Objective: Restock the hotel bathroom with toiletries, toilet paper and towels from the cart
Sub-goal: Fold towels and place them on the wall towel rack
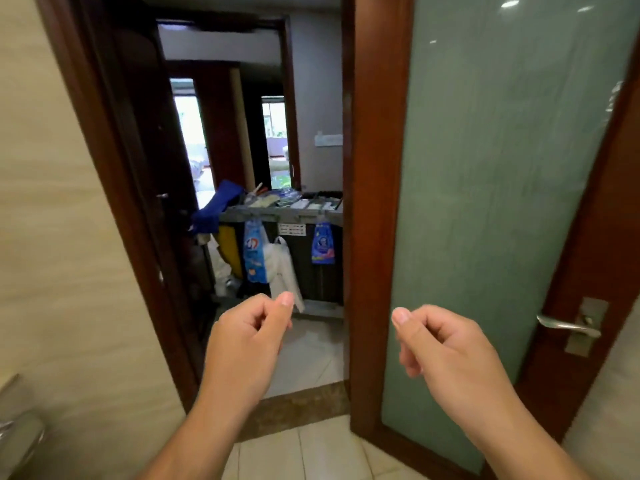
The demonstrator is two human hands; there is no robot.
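Fingers (258, 304) of both hands curled in toward the palms, thumb tips laid on the forefingers. Nothing held in either.

Left hand (249, 336) raised in front of the open doorway. Right hand (446, 344) level with it, in front of the door's edge. The two are well apart.

Housekeeping cart (294, 213) stands outside the bathroom, beyond the doorway, its right end hidden by the door.
- Grey top tray crowded with small supplies, too small to name.
- Blue cloth (216, 209) draped over its left end.
- Yellow bag (230, 247) below that, on the cart's left.
- Blue printed pouch (254, 252) hangs from the tray rim, with a white plastic bag (282, 271) just beside it.
- Second blue pouch (322, 245) hangs further right, against the cart's dark front.

Frosted glass door (502, 168) in a brown wood frame stands open on the right. Its metal lever handle (564, 325) is at the far right.

Dark stone threshold (298, 403) crosses the doorway, with pale floor tiles (311, 455) on the near side. Beige tiled wall (45, 237) at left. A blurred metal fitting (17, 431) sits low on it, its kind unclear.
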